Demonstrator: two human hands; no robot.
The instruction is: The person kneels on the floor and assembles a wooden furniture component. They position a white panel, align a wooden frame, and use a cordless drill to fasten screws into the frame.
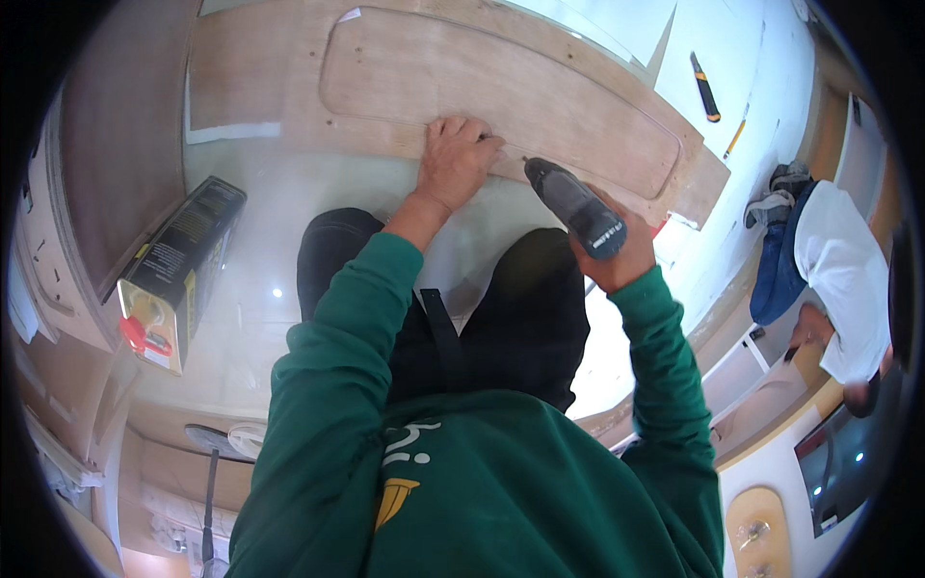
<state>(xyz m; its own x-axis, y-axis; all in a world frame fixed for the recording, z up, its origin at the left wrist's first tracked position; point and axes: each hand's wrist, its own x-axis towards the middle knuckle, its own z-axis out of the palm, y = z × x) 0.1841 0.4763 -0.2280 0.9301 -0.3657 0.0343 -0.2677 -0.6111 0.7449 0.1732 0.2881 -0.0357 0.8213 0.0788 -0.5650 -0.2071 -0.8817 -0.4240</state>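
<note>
My right hand (pixel 623 252) is wrapped round the grip of a dark cordless drill (pixel 578 207). The drill points up and to the left, its bit tip at the near edge of a plywood panel (pixel 501 72). Whether the bit touches the wood I cannot tell. On the same near edge, a little left of the bit, my left hand (pixel 455 162) rests with its fingers curled and pressed together. A small dark spot shows by its thumb and forefinger, too small to name. A long rounded outline is grooved into the panel.
Beyond the panel, a utility knife (pixel 706 89) and a yellow pencil (pixel 736 138) lie on the white surface. A black rectangular can (pixel 188 255) with a red cap lies to my left. At the right, another person in a white top (pixel 840 260) is close by.
</note>
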